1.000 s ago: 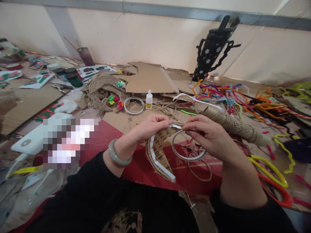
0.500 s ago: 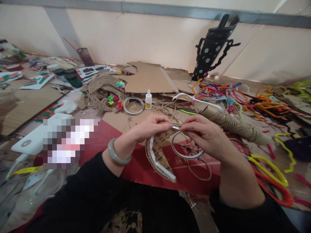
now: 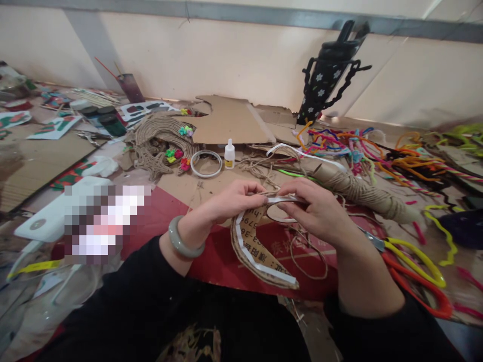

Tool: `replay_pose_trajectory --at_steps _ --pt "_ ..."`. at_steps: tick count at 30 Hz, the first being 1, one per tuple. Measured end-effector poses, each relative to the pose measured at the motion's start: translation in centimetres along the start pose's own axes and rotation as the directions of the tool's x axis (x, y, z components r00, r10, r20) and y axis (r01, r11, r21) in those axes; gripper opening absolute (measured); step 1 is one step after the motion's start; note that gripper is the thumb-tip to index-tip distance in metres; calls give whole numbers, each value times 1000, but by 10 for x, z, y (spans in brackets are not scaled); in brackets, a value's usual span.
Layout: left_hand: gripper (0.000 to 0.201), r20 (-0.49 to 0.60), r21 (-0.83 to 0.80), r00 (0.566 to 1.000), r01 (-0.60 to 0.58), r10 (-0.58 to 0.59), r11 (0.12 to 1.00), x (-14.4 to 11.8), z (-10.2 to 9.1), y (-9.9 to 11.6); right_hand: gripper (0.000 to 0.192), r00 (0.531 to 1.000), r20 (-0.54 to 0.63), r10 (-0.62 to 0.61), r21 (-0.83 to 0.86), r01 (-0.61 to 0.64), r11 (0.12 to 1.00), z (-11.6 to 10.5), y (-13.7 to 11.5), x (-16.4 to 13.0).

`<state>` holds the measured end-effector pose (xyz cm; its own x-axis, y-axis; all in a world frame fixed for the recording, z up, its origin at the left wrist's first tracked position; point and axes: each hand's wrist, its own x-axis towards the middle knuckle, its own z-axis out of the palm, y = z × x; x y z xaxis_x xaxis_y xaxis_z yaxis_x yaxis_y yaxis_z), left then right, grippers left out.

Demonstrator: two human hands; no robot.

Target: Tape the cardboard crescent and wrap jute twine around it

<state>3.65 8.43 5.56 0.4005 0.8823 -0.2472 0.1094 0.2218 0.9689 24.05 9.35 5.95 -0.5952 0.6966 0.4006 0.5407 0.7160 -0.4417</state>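
Observation:
A curved cardboard piece (image 3: 260, 239), printed on its face and edged with twine, hangs from my left hand (image 3: 237, 198), whose thumb and fingers pinch its upper end. White tape (image 3: 241, 241) runs along its outer curve. My right hand (image 3: 319, 206) is closed on a tape roll (image 3: 281, 217), pressed close to that same upper end; the fingers hide part of the roll. A white strip (image 3: 279, 199) lies between the two hands. Loose twine (image 3: 319, 276) loops down below my right hand.
A glue bottle (image 3: 229, 155) and another tape roll (image 3: 206, 164) stand ahead, beside twine-covered pieces (image 3: 162, 136). A twine spool (image 3: 370, 196) and scissors (image 3: 415, 261) lie right. Further back are pipe cleaners (image 3: 350, 143) and a black flowered tumbler (image 3: 326, 75).
My right hand has tilted the tape roll and brought it closer to my left hand. The cardboard piece has turned, its lower end swinging to the right.

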Motion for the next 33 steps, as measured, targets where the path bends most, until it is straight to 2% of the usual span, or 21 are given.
replay_pose_trajectory --at_steps 4,6,12,15,20,27,33 --pt "12 -47 40 999 5 -3 999 0 2 -1 10 990 -3 140 -45 -140 989 0 -1 1" --pt "13 -74 79 997 -12 17 997 0 2 -3 11 986 15 167 -71 -166 984 1 0 2" --pt "20 -34 114 991 -127 132 985 1 0 -8 13 989 37 143 -81 -140 987 2 3 1" --pt "24 -16 87 990 -137 139 987 3 0 -10 13 989 11 147 -43 -146 988 0 1 1" --pt "24 -47 84 988 -142 146 986 4 3 -12 14 988 -33 148 8 -148 989 -1 -6 1" --pt "23 -22 138 990 -132 137 982 2 5 -11 14 984 -101 147 -56 -153 987 1 -6 1" --pt "26 -49 84 980 -187 191 979 2 5 -12 13 975 -131 177 -90 -190 978 4 -6 1"
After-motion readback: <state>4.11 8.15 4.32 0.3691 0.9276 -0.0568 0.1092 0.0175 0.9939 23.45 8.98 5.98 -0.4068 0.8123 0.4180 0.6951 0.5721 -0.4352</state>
